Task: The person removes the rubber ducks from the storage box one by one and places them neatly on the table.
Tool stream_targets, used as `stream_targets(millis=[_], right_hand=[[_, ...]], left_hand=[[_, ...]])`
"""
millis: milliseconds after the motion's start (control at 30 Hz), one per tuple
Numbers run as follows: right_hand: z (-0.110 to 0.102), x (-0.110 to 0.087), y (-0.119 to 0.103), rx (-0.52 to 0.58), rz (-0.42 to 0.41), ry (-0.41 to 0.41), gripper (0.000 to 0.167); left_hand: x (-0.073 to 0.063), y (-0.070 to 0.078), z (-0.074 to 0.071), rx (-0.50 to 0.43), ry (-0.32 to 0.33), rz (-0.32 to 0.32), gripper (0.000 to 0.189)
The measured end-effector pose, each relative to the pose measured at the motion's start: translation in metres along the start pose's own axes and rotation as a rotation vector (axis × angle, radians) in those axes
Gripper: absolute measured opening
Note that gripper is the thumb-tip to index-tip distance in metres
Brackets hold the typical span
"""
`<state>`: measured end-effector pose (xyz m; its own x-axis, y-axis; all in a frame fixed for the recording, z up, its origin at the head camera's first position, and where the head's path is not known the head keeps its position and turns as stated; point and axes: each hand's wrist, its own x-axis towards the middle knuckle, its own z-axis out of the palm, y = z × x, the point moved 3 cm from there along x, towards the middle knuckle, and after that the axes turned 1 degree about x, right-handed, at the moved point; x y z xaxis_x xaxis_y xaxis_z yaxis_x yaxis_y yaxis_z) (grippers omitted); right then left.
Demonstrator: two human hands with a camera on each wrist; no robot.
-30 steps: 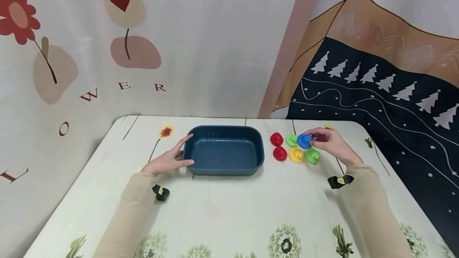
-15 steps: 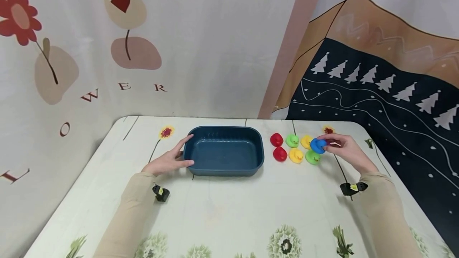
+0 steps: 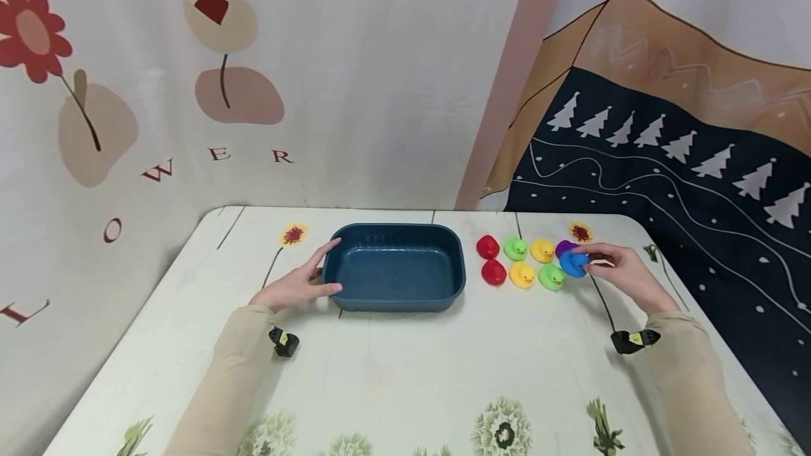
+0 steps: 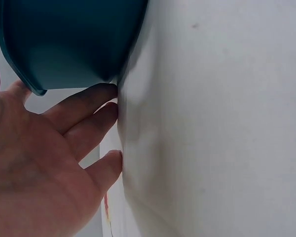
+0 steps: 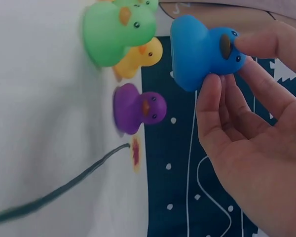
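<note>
In the head view, my right hand (image 3: 624, 274) pinches a blue rubber duck (image 3: 574, 263) between thumb and fingers, at the right end of the duck group. The right wrist view shows the blue duck raised off the table, near a purple duck (image 5: 133, 108). Beside it stand red (image 3: 493, 272), green (image 3: 551, 276) and yellow (image 3: 522, 274) ducks in two rows. My left hand (image 3: 296, 286) rests at the left end of a dark blue rectangular tub (image 3: 395, 303). Its thumb and forefinger lie spread over the rim; other fingers touch the table below it.
The table (image 3: 405, 378) has a white flowered cover. A fabric wall hanging (image 3: 380, 90) rises behind its far edge, and a dark tree-patterned cloth (image 3: 684, 181) hangs at the right. Inside the tub nothing lies.
My right hand has moved right and slightly nearer with the blue duck, uncovering the far-row yellow duck and part of the purple one. My left hand and the tub stay in place.
</note>
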<state>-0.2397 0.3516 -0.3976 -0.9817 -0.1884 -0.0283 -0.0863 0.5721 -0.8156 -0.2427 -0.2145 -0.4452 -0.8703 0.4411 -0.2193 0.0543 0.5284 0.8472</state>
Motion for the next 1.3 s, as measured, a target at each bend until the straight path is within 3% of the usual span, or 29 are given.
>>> stream_targets(millis=[467, 1033, 1300], right_hand=[[0.001, -0.002, 0.028, -0.014, 0.053, -0.005, 0.037], [0.007, -0.003, 0.044, 0.003, 0.101, 0.02, 0.04], [0.009, -0.004, 0.046, -0.002, 0.097, 0.038, 0.042]], left_hand=[[0.0, -0.005, 0.0, 0.018, -0.002, 0.017, 0.087], [0.0, -0.003, 0.001, 0.043, -0.008, 0.006, 0.087], [-0.002, 0.0, 0.001, 0.051, 0.008, 0.033, 0.089]])
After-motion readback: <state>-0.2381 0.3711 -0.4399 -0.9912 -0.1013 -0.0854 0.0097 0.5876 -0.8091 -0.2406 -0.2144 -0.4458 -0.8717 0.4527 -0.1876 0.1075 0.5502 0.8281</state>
